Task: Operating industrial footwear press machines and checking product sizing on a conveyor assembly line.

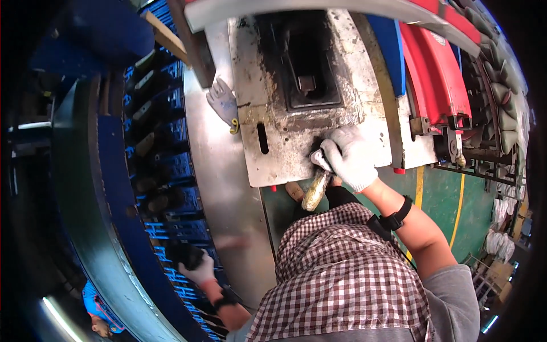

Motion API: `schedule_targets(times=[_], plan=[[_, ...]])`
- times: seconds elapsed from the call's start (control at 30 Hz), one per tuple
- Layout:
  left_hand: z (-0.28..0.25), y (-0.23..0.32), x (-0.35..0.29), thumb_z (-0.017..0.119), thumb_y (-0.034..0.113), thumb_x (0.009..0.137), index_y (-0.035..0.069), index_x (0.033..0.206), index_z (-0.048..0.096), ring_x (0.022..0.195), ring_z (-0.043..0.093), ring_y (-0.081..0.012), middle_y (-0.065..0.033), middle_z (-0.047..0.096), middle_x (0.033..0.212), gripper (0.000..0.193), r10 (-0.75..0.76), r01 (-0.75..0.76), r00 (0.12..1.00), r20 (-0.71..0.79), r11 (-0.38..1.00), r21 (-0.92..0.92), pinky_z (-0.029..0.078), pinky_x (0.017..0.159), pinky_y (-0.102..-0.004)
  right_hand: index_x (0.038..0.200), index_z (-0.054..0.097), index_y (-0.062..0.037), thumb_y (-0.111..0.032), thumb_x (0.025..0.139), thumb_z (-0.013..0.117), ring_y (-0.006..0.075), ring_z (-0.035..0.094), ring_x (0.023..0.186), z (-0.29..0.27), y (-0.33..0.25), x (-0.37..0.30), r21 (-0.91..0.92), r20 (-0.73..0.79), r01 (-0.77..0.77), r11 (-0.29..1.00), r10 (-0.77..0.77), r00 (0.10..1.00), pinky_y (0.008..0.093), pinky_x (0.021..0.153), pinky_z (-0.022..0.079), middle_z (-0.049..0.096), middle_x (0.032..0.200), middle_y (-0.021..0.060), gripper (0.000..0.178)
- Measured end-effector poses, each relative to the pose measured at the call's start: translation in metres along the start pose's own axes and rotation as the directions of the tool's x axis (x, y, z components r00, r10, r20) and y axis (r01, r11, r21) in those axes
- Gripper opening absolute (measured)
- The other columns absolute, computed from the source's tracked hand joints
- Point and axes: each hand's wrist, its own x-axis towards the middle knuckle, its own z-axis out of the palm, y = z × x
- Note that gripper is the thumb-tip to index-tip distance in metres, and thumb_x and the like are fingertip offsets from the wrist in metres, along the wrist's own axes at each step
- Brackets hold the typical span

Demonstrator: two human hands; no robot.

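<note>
My right hand (347, 157), in a white knit glove, is closed at the front edge of the stained metal table (285, 165). From its fingers a stubby handle (315, 194), wrapped in yellowish tape, sticks out toward me. What the handle belongs to is hidden by the glove. At the lower left, my gloved left hand (199, 269) is wrapped round a dark, rounded object (183, 255), over the blue rack; its kind cannot be made out. Ahead of my right hand, a black rectangular well (310, 74) with a small metal block (307, 84) inside is set into the table.
The blue rack (179, 165) carries several dark, shoe-shaped pieces. A loose grey glove (223, 101) lies on the steel ledge (219, 199). Red machine covers (436, 74) stand at the right, and a metal bar (325, 12) crosses ahead. Another person (97, 310) is at the lower left.
</note>
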Motion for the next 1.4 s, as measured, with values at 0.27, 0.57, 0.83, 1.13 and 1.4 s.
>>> schedule_targets(times=[0.27,0.57,0.83,1.13,1.4], plan=[[0.107,-0.161,-0.162,0.069,0.047,0.071,0.013,0.155,0.046,0.134,0.054,-0.0378,-0.0178,0.052,0.152,0.094,-0.409,0.091,0.787,0.463,0.818,0.567,0.041,0.113,-0.0596,0.121,0.069,-0.0060,-0.018,0.088,0.071,0.0339,0.063,0.110,-0.023,-0.025,0.008,0.450,0.003,0.240,0.860,-0.271,0.963,0.0440,0.097,0.050,0.067,0.113,0.0139,0.035],[0.275,-0.273,-0.210,0.058,0.031,0.104,-0.003,0.153,0.045,0.139,0.052,-0.0296,-0.0186,0.056,0.149,0.061,-0.376,-0.844,0.499,0.781,-0.007,0.536,0.037,0.119,-0.0400,0.167,0.017,-0.0018,-0.034,0.097,0.062,0.0230,0.026,0.158,-0.026,-0.016,0.049,0.919,0.240,-0.267,0.290,0.127,0.962,0.0345,0.127,0.020,0.025,0.172,0.0164,0.089],[0.369,-0.244,-0.297,0.065,0.017,0.097,-0.005,0.152,0.045,0.147,0.046,-0.0273,-0.0160,0.051,0.156,0.063,0.109,-0.939,-0.344,0.933,-0.063,-0.339,0.029,0.124,-0.0434,0.157,0.046,-0.0151,-0.048,0.076,0.078,0.0457,0.055,0.131,0.005,0.035,0.150,0.177,0.001,-0.433,0.884,0.440,0.898,0.0473,0.107,0.050,0.051,0.142,0.0323,0.093],[0.521,-0.279,-0.350,0.066,0.029,0.096,-0.002,0.133,0.059,0.119,0.059,-0.0416,-0.0254,0.062,0.125,0.048,-0.167,-0.564,-0.765,0.622,-0.293,-0.772,0.048,0.103,-0.0456,0.158,0.044,-0.0172,-0.054,0.077,0.077,0.0442,0.061,0.118,0.025,0.013,0.155,-0.084,0.046,-0.421,0.903,0.426,0.904,0.0502,0.099,0.055,0.056,0.129,0.0279,0.094],[0.554,-0.308,-0.386,0.061,0.030,0.098,0.001,0.130,0.063,0.102,0.067,-0.0425,-0.0256,0.069,0.108,0.043,-0.642,-0.678,-0.402,0.653,-0.271,-0.683,0.052,0.092,-0.0494,0.140,0.059,-0.0030,-0.035,0.098,0.065,0.0402,0.062,0.123,-0.016,0.058,0.067,0.397,-0.146,-0.258,0.881,0.339,0.930,0.0434,0.105,0.050,0.063,0.133,0.0252,0.053]])
